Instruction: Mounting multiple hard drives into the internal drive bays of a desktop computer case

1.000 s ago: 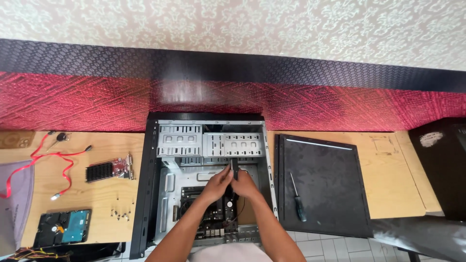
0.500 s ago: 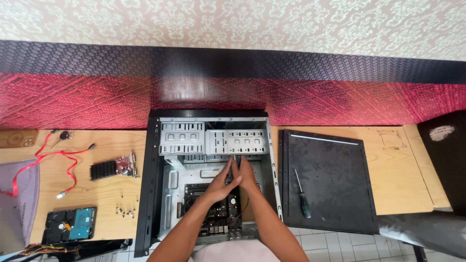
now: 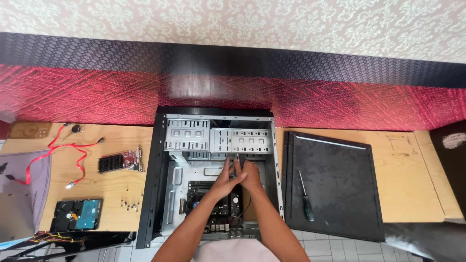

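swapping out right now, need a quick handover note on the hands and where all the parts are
Left hand and right hand: both inside the open computer case, fingertips together just below the drive cage; a small dark part sits between them, whether it is gripped cannot be told.
Motherboard is in the case.
Out on the table: side panel on the right with a screwdriver on it; on the left, hard drive, graphics card, red cables, loose screws.
Left: panel is off, the parts on the table are not fitted.
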